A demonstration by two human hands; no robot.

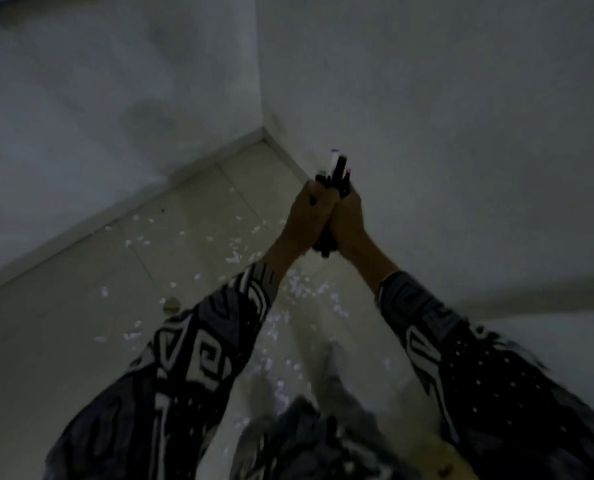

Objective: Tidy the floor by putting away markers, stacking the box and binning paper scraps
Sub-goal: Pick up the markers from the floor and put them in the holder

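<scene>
Floor [63, 341]: pale tiles running into the room corner; the landmark for every place below.
Walls [427, 98]: two plain surfaces meeting at the corner of the floor, just behind the raised hands.
Sleeves [198, 341]: dark patterned cloth on both forearms, held out above the floor.
Paper scraps [299, 289]: small white bits strewn over the floor, thickest directly under the forearms, thinner toward the corner; none binned yet.
Left hand [307, 220]: clenched round the bundle, pressed against the other hand, well above the floor.
Right hand [349, 223]: likewise curled round the bundle from the opposite side.
Markers [337, 171]: a bunch standing roughly upright between both hands, tips protruding above and ends below.
Risk, slippage: a loosened grip probably lets a marker slide out of the bottom and drop among the scraps.
Risk, footing: dim light and blur; a step onto the scraps could scatter them wider.
Box, bin: not in view.
</scene>
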